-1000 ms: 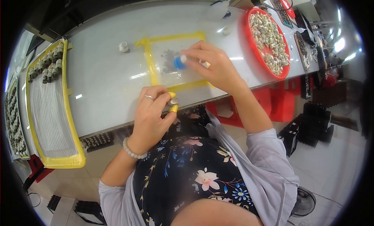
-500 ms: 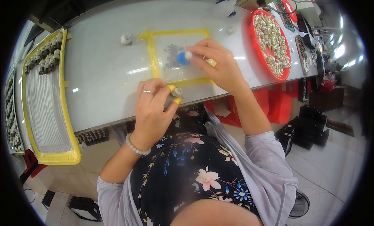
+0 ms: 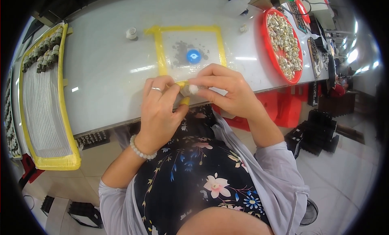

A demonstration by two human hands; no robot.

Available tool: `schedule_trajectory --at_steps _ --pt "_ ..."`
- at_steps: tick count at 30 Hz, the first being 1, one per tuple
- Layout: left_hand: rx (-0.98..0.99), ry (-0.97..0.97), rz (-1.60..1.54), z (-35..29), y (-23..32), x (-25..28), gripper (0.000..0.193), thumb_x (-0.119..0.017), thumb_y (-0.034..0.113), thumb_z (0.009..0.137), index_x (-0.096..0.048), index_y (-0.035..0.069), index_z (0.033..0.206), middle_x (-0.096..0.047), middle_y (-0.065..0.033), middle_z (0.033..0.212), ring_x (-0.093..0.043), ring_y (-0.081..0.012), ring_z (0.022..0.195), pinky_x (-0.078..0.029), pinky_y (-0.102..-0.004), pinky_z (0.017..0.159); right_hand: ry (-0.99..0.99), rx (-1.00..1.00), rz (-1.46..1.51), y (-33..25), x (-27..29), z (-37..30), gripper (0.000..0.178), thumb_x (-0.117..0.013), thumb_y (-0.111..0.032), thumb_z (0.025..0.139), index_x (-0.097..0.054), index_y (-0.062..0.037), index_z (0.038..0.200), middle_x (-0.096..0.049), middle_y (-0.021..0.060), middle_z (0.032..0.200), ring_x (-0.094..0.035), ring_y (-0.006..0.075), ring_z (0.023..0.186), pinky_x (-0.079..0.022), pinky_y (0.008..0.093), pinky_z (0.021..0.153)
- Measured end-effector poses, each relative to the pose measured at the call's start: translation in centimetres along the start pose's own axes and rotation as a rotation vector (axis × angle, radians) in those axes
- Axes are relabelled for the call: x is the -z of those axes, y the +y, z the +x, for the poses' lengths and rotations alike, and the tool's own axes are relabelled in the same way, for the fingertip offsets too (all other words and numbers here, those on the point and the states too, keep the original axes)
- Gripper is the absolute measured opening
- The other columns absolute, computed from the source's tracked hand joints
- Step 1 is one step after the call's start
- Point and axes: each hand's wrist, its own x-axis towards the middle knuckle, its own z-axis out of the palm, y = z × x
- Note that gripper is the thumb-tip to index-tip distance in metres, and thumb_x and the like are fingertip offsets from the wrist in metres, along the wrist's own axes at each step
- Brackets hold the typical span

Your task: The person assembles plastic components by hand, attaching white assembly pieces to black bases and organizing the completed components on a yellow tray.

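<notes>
My left hand [image 3: 157, 109], with yellow finger covers on thumb and forefinger, is closed on a small pale cylindrical part [image 3: 184, 91] above the table's near edge. From the right, my right hand [image 3: 231, 89] pinches a small white wad [image 3: 193, 89], apparently cotton, and brings it against that part. Their exact contact is partly hidden by my fingers. Beyond the hands, a round blue dish or cap [image 3: 193, 56] lies among wet-looking spots, inside a square of yellow tape [image 3: 161, 57] on the tabletop.
A red oval tray [image 3: 268, 40] full of small pale parts stands at the right. At the left lies a yellow-edged tray [image 3: 67, 129] with rows of parts. One white part [image 3: 131, 33] stands left of the tape square; a squeeze bottle [image 3: 239, 6] is at the back.
My right hand has moved from the blue dish toward me, carrying the white wad to the part in my left hand. My left hand has stayed nearly in place.
</notes>
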Motion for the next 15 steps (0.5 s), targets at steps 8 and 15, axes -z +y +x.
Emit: schedule_trajectory --at_steps 8,15 --pt "0.034 -0.055 0.0 0.0 -0.1 0.3 0.034 -0.07 -0.004 0.064 -0.062 -0.003 0.097 -0.054 -0.0128 0.1 -0.052 -0.0295 0.093 -0.045 -0.0348 0.077 -0.03 0.061 -0.182 0.0 -0.3 0.4 0.024 -0.066 -0.001 0.078 -0.068 -0.0016 0.102 -0.062 0.0107 0.092 -0.061 0.0238 0.082 -0.05 0.0303 0.071" --pt "0.031 -0.091 -0.021 0.2 -0.1 0.5 0.031 -0.067 -0.003 0.067 -0.061 -0.003 0.097 -0.055 -0.0142 0.102 -0.052 -0.0314 0.095 -0.045 -0.0362 0.081 -0.026 0.27 -0.446 -0.9 -0.6 0.9 0.021 -0.066 -0.002 0.073 -0.066 0.0006 0.094 -0.06 0.0105 0.088 -0.06 0.0273 0.076 -0.05 0.0343 0.066"
